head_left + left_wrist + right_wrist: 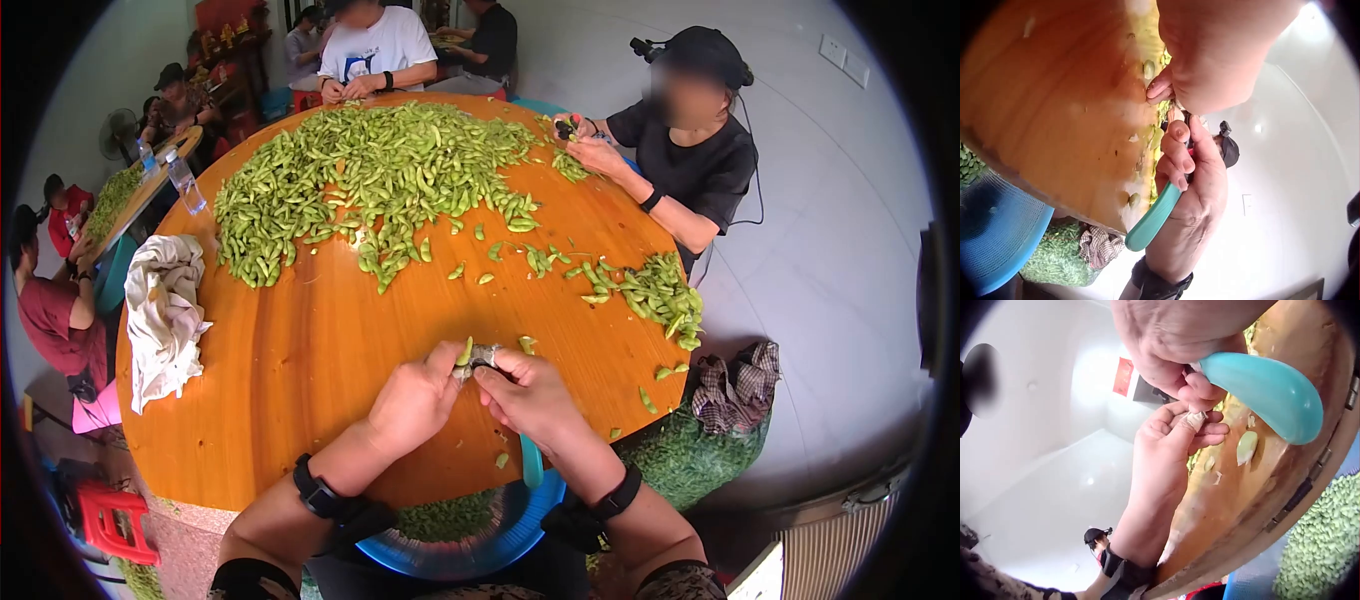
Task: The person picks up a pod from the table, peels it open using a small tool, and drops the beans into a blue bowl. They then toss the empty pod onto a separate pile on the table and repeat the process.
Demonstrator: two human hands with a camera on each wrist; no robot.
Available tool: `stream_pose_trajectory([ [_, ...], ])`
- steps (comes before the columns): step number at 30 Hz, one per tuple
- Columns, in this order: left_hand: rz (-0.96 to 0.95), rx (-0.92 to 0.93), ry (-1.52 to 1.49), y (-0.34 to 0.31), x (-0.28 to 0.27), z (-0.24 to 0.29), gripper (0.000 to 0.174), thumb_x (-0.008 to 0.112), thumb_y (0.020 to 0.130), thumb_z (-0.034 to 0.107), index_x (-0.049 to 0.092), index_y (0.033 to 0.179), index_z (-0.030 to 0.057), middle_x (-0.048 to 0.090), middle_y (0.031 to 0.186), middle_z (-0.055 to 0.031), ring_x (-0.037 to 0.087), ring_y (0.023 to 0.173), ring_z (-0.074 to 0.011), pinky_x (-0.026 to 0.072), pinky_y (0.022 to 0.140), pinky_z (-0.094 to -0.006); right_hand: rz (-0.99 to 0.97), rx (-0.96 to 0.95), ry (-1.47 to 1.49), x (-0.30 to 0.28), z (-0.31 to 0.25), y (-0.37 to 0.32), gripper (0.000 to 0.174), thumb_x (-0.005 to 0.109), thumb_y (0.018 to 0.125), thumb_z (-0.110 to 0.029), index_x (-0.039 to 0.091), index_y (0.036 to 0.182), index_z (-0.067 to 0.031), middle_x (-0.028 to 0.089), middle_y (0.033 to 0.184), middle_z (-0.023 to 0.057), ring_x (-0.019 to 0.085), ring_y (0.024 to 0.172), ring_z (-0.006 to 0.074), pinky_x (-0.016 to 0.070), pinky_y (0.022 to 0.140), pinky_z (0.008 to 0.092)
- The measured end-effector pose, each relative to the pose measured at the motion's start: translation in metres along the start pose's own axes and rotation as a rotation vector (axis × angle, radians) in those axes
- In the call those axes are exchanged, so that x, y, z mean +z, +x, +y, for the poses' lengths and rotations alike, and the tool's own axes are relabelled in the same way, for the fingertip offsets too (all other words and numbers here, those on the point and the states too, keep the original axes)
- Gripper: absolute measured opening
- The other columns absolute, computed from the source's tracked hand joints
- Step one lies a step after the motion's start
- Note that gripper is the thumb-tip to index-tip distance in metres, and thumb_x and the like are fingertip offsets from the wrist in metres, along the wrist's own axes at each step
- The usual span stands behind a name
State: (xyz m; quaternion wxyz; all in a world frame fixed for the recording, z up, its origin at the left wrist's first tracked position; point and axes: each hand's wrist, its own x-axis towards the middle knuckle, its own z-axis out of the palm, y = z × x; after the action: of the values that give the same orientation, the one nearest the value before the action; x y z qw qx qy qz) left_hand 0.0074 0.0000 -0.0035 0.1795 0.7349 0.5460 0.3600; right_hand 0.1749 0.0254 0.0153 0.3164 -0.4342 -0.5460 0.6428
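In the head view my left hand (415, 400) pinches a green pod (465, 352) near the table's front edge. My right hand (530, 395) meets it there, its fingers curled round a tool with a teal handle (531, 462) that hangs below the palm. The tool's working end is hidden between the hands. The left wrist view shows the right fingers bent over the teal handle (1155, 219). A pale wrapping (1195, 419) covers the left thumb tip in the right wrist view, close to the right fingertips.
A large pod heap (380, 160) covers the far table, with a smaller pile (660, 295) at right. A white cloth (165, 315) lies left, near a bottle (186, 182). Below the front edge is a blue basket (520, 530) with green beans. People sit around.
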Motion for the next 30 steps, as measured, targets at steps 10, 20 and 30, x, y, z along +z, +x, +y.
stream_pose_trajectory([
  [10, -0.112, -0.091, -0.632, 0.008, 0.002, -0.014, 0.018, 0.044, 0.095, -0.001, 0.051, 0.112, -0.0011, 0.065, 0.089, -0.0086, 0.066, 0.076, -0.0152, 0.0554, 0.068, -0.0279, -0.044, 0.077, 0.184, -0.008, 0.001, 0.007, 0.012, 0.053, 0.095, -0.013, 0.064, 0.094, -0.0086, 0.052, 0.065, -0.0031, 0.042, 0.045, 0.0025, 0.0292, 0.038, 0.0189],
  [20, -0.066, -0.168, -0.490, 0.008, 0.000, -0.012, 0.013, 0.051, 0.093, 0.004, 0.050, 0.105, 0.0013, 0.063, 0.081, -0.0110, 0.064, 0.072, -0.0194, 0.0496, 0.060, -0.0303, 0.012, 0.031, -0.042, 0.004, -0.006, 0.004, 0.010, 0.055, 0.093, -0.014, 0.062, 0.092, -0.0074, 0.051, 0.064, -0.0020, 0.043, 0.046, 0.0046, 0.0317, 0.038, 0.0211],
  [30, -0.055, -0.134, 0.220, 0.004, 0.007, 0.015, 0.026, 0.056, 0.079, 0.005, 0.048, 0.103, -0.0027, 0.061, 0.090, -0.0275, 0.060, 0.080, -0.0450, 0.0498, 0.068, -0.0505, -0.038, 0.126, 0.036, -0.007, 0.006, 0.006, 0.009, 0.055, 0.092, -0.011, 0.061, 0.095, -0.0054, 0.053, 0.063, -0.0002, 0.044, 0.044, 0.0058, 0.0306, 0.036, 0.0222],
])
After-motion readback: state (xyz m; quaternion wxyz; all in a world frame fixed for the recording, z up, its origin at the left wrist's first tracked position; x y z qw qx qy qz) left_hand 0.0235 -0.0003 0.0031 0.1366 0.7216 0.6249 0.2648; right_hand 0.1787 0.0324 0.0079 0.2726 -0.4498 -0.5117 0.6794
